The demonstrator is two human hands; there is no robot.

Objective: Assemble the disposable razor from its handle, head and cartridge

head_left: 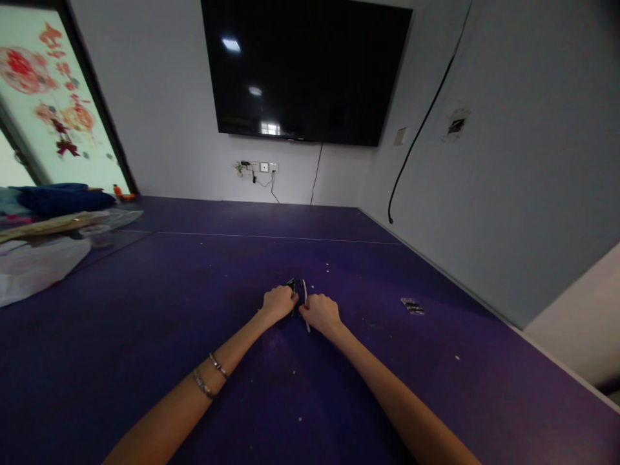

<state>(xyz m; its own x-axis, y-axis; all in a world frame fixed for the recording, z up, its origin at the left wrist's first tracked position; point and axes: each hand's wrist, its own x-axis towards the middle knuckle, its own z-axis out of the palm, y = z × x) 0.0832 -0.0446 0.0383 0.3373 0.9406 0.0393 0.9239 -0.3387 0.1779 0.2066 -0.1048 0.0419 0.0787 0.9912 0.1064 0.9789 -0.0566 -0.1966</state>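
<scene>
My left hand (278,303) is closed around a small dark object (291,284) with a green tint at its upper end. Most of that object is hidden by the fingers, so its kind does not show. Beside it, my right hand (322,311) grips a slim white toothbrush-like stick (305,290), whose lower end sticks out below the fist. Both fists are close together, a small gap apart, over the purple tabletop (194,336). Two bracelets (202,382) circle my left forearm.
A small dark, shiny packet (413,306) lies to the right, and white specks dot the surface. At the left edge are a white plastic bag (43,265) and dark blue cloth (62,198). A black cable (420,129) hangs down the right wall; a television (310,71) is mounted ahead.
</scene>
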